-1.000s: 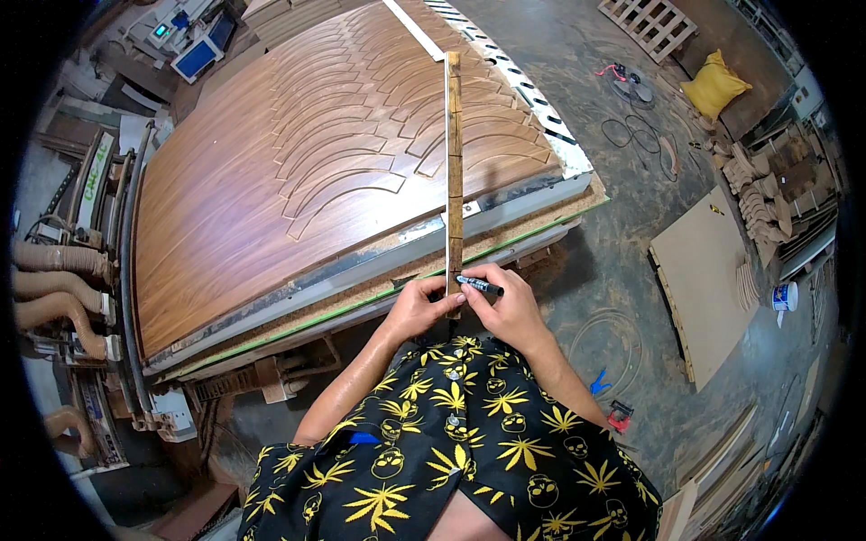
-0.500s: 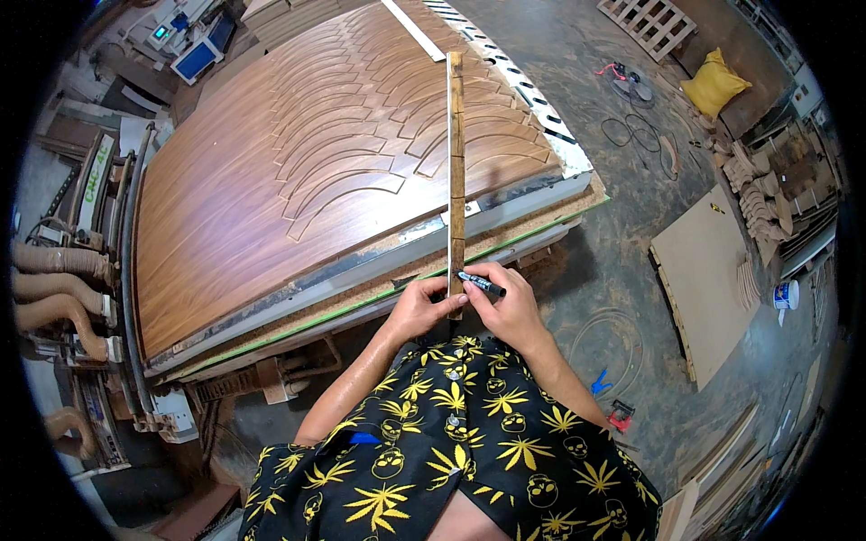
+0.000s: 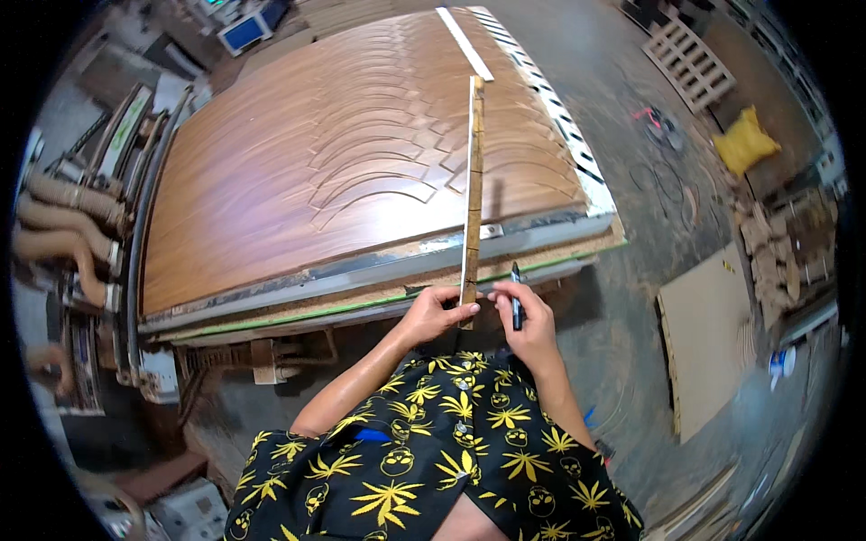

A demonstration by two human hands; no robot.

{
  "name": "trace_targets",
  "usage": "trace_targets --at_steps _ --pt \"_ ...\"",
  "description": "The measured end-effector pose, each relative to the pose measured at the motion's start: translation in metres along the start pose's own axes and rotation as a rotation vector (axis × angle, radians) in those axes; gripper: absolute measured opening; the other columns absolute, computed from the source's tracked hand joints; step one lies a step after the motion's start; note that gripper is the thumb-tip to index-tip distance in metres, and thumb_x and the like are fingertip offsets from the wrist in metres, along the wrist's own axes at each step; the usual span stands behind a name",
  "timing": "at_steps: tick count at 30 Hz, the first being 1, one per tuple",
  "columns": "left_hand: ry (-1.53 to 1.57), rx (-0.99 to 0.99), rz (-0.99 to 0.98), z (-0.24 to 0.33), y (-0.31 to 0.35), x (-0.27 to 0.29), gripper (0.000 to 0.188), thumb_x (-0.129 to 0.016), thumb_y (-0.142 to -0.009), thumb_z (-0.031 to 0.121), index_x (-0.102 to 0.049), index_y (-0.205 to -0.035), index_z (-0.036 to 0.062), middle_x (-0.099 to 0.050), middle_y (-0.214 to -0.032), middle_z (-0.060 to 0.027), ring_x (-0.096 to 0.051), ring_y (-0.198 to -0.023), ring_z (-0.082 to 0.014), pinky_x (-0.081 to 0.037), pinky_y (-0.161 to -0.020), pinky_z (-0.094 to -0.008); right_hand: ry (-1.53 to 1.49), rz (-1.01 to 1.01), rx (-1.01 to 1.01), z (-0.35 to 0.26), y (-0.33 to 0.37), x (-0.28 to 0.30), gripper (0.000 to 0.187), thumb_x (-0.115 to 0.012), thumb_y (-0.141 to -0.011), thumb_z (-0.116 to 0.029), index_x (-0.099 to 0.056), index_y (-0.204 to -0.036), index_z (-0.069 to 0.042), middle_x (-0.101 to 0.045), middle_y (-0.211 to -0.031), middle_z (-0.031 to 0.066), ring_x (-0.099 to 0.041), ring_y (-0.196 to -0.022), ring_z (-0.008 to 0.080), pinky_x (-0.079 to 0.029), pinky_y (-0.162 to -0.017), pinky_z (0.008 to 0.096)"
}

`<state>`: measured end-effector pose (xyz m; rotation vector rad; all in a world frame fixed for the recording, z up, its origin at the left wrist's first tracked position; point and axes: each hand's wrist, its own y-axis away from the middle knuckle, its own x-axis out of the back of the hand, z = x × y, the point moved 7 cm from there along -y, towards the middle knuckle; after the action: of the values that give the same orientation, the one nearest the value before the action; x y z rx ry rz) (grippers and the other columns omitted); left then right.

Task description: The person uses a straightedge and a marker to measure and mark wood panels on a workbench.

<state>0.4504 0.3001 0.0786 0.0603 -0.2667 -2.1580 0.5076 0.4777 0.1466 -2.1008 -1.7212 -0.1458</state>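
Note:
In front of my body, my left hand (image 3: 435, 316) is closed on the near end of a long narrow strip of board (image 3: 474, 198). The strip has a white edge and a brown face crossed by short dark lines. It points away from me, over the edge of a large wood-grain panel (image 3: 244, 216). Just right of the strip's near end, my right hand (image 3: 532, 332) grips a black marker (image 3: 517, 302), which stands nearly upright in the fingers. My right fingertips are close to the strip; whether they touch it is unclear.
Curved pieces (image 3: 379, 194) are cut into the panel. A white strip (image 3: 465, 43) lies on its far right. Ribbed hoses (image 3: 77, 198) run at the left. On the floor at right are a flat board (image 3: 708, 338), a yellow sack (image 3: 746, 142), a pallet (image 3: 690, 63) and cables (image 3: 666, 180).
My right hand has drawn slightly right, away from the strip. The marker has turned from lying across toward the strip to nearly upright. My left hand keeps its hold while the whole view shifts.

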Motion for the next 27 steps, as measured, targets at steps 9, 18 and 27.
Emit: trace_targets --at_steps 9,18,27 --pt "0.174 -0.047 0.280 -0.005 -0.014 0.008 0.032 -0.073 -0.105 0.023 -0.074 -0.127 0.0000 -0.076 -0.105 -0.0003 -0.064 -0.095 -0.0070 -0.054 -0.084 -0.0277 0.174 -0.234 0.182 -0.007 -0.018 -0.025 0.050 -0.086 -0.085 -0.017 -0.064 -0.129 -0.005 -0.072 -0.119 0.0175 -0.070 -0.107 0.0385 -0.057 -0.091 0.0445" --pt "0.181 -0.077 0.622 -0.015 -0.009 0.069 0.035 -0.061 -0.112 0.026 -0.071 -0.133 0.0008 -0.071 -0.097 0.0003 -0.060 -0.088 -0.0073 -0.052 -0.079 -0.0273 0.186 -0.289 0.299 -0.015 -0.058 -0.102 0.038 -0.075 -0.089 -0.006 -0.063 -0.125 -0.005 -0.065 -0.107 0.0194 -0.063 -0.100 0.0420 -0.053 -0.087 0.0502" --pt "0.132 0.105 0.499 -0.041 -0.023 0.182 0.035 -0.063 -0.110 0.024 -0.071 -0.136 0.0015 -0.072 -0.096 0.0010 -0.058 -0.081 -0.0059 -0.051 -0.071 -0.0261 0.291 -0.209 0.279 -0.028 -0.103 -0.216 0.032 -0.073 -0.089 -0.002 -0.064 -0.120 -0.004 -0.064 -0.105 0.0182 -0.061 -0.100 0.0415 -0.051 -0.086 0.0508"
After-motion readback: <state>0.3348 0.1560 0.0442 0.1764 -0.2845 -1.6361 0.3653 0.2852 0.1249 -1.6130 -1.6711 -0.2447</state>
